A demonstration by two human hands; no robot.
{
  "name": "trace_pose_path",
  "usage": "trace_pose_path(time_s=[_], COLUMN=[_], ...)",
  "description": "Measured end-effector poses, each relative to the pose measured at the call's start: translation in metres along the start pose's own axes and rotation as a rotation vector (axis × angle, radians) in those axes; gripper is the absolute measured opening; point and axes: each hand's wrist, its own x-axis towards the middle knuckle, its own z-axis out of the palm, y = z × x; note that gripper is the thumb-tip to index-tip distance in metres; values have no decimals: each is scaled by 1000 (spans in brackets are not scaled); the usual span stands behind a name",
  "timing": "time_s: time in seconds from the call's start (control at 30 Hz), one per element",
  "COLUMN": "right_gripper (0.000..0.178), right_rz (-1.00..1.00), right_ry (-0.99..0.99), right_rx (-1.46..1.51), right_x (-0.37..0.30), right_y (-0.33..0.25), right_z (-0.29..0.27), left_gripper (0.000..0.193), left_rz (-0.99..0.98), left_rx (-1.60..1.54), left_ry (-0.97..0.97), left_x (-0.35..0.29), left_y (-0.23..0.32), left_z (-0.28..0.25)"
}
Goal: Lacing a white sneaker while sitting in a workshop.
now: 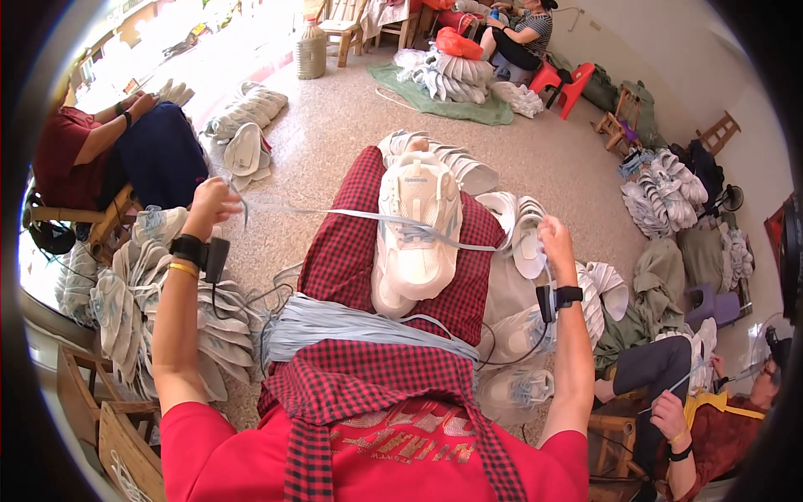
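Observation:
A white sneaker [416, 269] with pale blue trim lies on my lap, toe toward me, over a red-and-black checked apron [341, 251]. A light blue shoelace [468, 246] crosses its lacing area and stretches out to both sides. My left hand [216, 203], raised at the left, is closed on one end of it. At the right, my right hand [555, 240] pinches the other end, with some lace hanging below the fingers. Across my waist lies a thick bundle of light blue laces [360, 329]. Another white shoe shows partly beneath the sneaker.
Piles of white shoes stand at my left [171, 309] and right [602, 289], with more shoes [464, 171] beyond my knees. Seated people work at left, lower right and far back. A red chair [572, 90] and a green cloth [393, 82] are farther off.

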Motion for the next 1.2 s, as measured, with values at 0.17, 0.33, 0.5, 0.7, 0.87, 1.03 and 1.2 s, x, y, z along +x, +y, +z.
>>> trace_pose_path(time_s=[0.17,0.33,0.5,0.7,0.87,1.03,1.2], right_gripper=[24,19,12,10,7,8,19], right_rz=[-723,-1113,-1175,-1207,-1122,-1064,-975], right_ry=[-185,-287,-285,-305,-545,-593,-417], right_rx=[-177,-408,-558,-780,-605,-495,-403], right_x=[-88,-126,-127,-115,-106,-108,-120], right_y=[-116,-142,-142,-153,-162,-156,-151], right_z=[76,115,130,127,126,133,133], left_gripper=[23,14,11,12,13,14,20], left_rz=[706,800,816,751,824,840,752], left_rx=[638,670,628,598,667,671,597], left_ry=[-144,-572,-470,-470,-460,-504,-592], left_x=[-38,-117,-127,-125,-119,-119,-119], left_y=[-31,-59,-82,-85,-86,-82,-80], left_z=[91,198,219,224,224,220,210])
